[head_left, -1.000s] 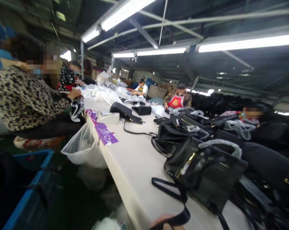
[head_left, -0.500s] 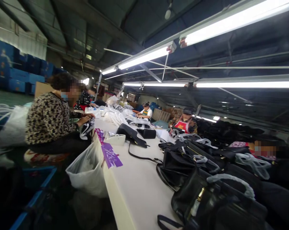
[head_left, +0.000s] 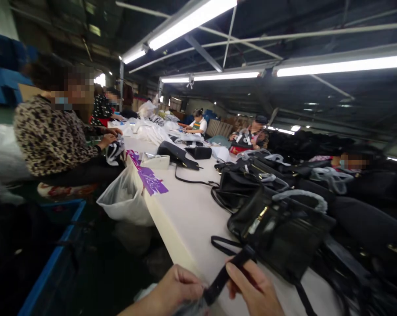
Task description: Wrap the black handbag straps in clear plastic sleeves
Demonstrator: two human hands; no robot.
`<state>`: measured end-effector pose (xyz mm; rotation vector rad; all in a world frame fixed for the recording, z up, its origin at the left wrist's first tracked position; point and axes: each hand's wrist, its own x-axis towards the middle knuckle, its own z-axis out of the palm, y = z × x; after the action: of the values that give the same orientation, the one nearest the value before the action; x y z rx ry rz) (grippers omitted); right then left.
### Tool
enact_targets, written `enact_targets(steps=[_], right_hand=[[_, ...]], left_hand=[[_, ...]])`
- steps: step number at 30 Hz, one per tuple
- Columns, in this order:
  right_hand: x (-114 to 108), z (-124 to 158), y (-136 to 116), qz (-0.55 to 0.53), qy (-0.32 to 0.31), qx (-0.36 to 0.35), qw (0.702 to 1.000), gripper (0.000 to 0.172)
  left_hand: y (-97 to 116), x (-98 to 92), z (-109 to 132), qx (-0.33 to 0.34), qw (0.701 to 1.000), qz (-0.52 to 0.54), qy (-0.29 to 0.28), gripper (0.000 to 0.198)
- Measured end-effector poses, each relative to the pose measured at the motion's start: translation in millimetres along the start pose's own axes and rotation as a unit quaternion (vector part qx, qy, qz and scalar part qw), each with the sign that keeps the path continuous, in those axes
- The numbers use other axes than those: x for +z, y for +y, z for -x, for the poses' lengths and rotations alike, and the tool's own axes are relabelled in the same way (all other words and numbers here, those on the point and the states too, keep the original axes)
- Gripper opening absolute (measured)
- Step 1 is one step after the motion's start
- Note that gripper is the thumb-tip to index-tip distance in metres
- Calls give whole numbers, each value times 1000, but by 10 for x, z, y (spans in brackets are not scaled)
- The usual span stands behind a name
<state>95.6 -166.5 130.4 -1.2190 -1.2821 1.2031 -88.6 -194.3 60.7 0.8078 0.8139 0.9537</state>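
Observation:
Both my hands are at the bottom edge of the picture, over the near end of a long white table [head_left: 188, 210]. My left hand [head_left: 177, 287] is closed on the lower end of a black strap [head_left: 229, 267], with some clear wrapping under its fingers. My right hand [head_left: 254, 287] pinches the same strap a little higher. The strap runs up toward a black handbag [head_left: 280, 230] with a wrapped handle, lying on the table just beyond my hands.
Many more black handbags [head_left: 251, 175] are piled along the table's right side. A clear plastic bag [head_left: 126, 197] hangs off the left edge by purple tape strips [head_left: 149, 180]. A seated person in a spotted top [head_left: 50, 136] and other workers sit further along. A blue bin [head_left: 50, 259] stands low left.
The camera tilted up and then back down. Both my hands have come into view at the bottom, holding the black strap, where earlier only a fingertip showed.

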Motion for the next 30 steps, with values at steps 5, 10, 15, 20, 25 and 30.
enact_targets(steps=[5, 10, 15, 20, 25, 30], right_hand=[[-24, -59, -26, -23, 62, -3, 998, 47], [-179, -154, 84, 35, 71, -21, 997, 46], [-311, -210, 40, 109, 28, -52, 992, 41], [-349, -321, -244, 66, 63, -63, 994, 45], [-340, -482, -603, 62, 96, -109, 988, 43], [-281, -566, -682, 16, 88, -120, 989, 43]], left_hand=[[59, 70, -64, -16, 999, 26, -11, 51], [73, 67, -18, -35, 998, 49, -15, 44], [113, 79, -102, -24, 998, 50, -6, 44], [309, 216, -315, -3, 999, 36, -33, 43], [932, 442, -518, 72, 993, 0, -93, 39], [1260, 466, -639, 107, 985, -98, -90, 42]])
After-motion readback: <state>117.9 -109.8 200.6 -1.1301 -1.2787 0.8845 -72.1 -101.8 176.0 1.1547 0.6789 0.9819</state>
